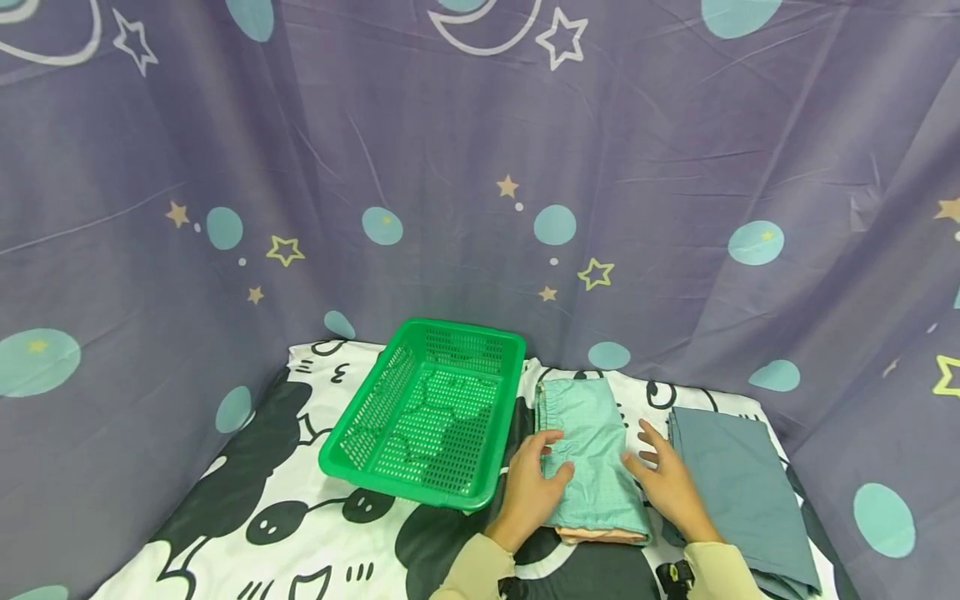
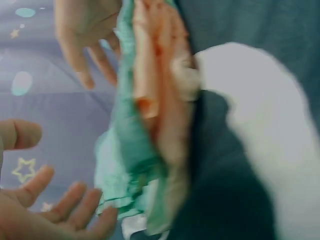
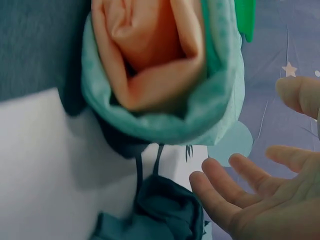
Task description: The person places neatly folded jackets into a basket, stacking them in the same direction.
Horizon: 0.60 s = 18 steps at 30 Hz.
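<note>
A folded mint-green garment (image 1: 592,454) lies on the patterned bedding, with peach fabric (image 1: 600,535) showing at its near edge. In the right wrist view the mint cloth (image 3: 225,95) wraps around the peach layers (image 3: 160,90). My left hand (image 1: 534,483) hovers at the bundle's left side, thumb and fingers spread apart. On the opposite side my right hand (image 1: 671,487) is held with fingers loosely extended, between the bundle and a folded blue-grey cloth (image 1: 742,492). Both wrist views show the hands gripping nothing; whether any fingertip touches the mint cloth, I cannot tell.
A green plastic basket (image 1: 517,392) with perforated sides stands left of the bundle, nothing visible inside. Black-and-white bedding (image 1: 300,508) covers the surface. A purple curtain (image 1: 450,275) with stars and dots hangs behind and along both sides.
</note>
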Motion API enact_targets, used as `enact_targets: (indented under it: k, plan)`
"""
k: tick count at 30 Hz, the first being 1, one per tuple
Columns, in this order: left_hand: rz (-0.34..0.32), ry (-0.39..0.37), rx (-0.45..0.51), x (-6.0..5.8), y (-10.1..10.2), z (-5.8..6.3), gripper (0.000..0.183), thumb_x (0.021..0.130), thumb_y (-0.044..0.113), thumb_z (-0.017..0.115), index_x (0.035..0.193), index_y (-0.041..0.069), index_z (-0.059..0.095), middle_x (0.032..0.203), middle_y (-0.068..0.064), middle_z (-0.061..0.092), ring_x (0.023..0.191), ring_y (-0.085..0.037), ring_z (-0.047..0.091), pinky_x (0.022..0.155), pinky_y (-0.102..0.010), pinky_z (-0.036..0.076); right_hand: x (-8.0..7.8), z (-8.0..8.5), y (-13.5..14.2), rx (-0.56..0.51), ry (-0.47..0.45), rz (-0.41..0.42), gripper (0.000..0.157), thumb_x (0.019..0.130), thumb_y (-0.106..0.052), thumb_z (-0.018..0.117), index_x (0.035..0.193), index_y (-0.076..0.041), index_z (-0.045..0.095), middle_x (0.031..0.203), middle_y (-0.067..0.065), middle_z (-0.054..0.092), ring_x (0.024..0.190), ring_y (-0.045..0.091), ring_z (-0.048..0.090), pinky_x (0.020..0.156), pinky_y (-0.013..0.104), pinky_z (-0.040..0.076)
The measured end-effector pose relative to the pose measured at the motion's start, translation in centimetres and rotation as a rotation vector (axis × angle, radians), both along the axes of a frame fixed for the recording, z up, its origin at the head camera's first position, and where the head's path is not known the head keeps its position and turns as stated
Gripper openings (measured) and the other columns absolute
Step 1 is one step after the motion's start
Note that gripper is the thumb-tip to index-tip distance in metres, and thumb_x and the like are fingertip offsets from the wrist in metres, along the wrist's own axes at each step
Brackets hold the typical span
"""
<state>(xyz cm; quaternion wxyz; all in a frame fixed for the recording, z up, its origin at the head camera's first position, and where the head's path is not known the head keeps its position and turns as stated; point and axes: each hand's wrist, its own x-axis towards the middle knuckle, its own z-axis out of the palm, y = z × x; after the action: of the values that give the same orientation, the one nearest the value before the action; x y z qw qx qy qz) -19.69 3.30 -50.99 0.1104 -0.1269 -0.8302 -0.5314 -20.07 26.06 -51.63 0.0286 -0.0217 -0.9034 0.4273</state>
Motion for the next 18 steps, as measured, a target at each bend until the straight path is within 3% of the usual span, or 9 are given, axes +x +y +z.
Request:
enact_targets:
  k: [3, 7, 12, 18]
  plan:
    - [0.086, -0.029, -0.021, -0.3, 0.4, -1.1, 0.043, 0.086, 0.017, 0.067, 0.129, 0.019, 0.058, 0.125, -0.003, 0.058, 0.113, -0.026, 0.056, 0.09, -0.039, 0.047, -0.1, -0.4, -0.3, -0.028, -0.039, -0.008, 0.072, 0.097, -0.037, 0.055, 0.156, -0.018, 0.017, 0.151, 0.022, 0.034, 0.129, 0.046, 0.045, 0.092, 0.057, 0.048]
    - [0.143, -0.078, -0.011, -0.7, 0.8, -2.3, 0.048, 0.087, 0.014, 0.066, 0.134, 0.016, 0.054, 0.132, -0.006, 0.053, 0.125, -0.028, 0.05, 0.099, -0.048, 0.043, -0.2, -0.8, -0.8, -0.069, -0.121, -0.014, 0.076, 0.097, -0.04, 0.055, 0.156, -0.018, 0.013, 0.152, 0.022, 0.032, 0.131, 0.045, 0.044, 0.095, 0.057, 0.046]
    - [0.15, -0.157, -0.063, -1.3, 1.4, -3.2, 0.058, 0.087, 0.017, 0.066, 0.142, 0.016, 0.047, 0.14, -0.011, 0.047, 0.127, -0.032, 0.048, 0.1, -0.051, 0.042, -0.3, -1.2, -1.2, -0.073, -0.175, -0.037, 0.079, 0.096, -0.039, 0.057, 0.156, -0.013, 0.013, 0.15, 0.026, 0.033, 0.13, 0.048, 0.044, 0.095, 0.057, 0.046]
    - [0.18, -0.174, -0.172, -2.1, 1.9, -2.9, 0.069, 0.085, 0.021, 0.069, 0.147, 0.015, 0.039, 0.141, -0.019, 0.044, 0.126, -0.036, 0.047, 0.095, -0.055, 0.044, -0.9, -1.4, -1.4, -0.085, -0.159, -0.084, 0.075, 0.096, -0.035, 0.056, 0.155, -0.009, 0.016, 0.145, 0.027, 0.04, 0.13, 0.048, 0.043, 0.097, 0.059, 0.043]
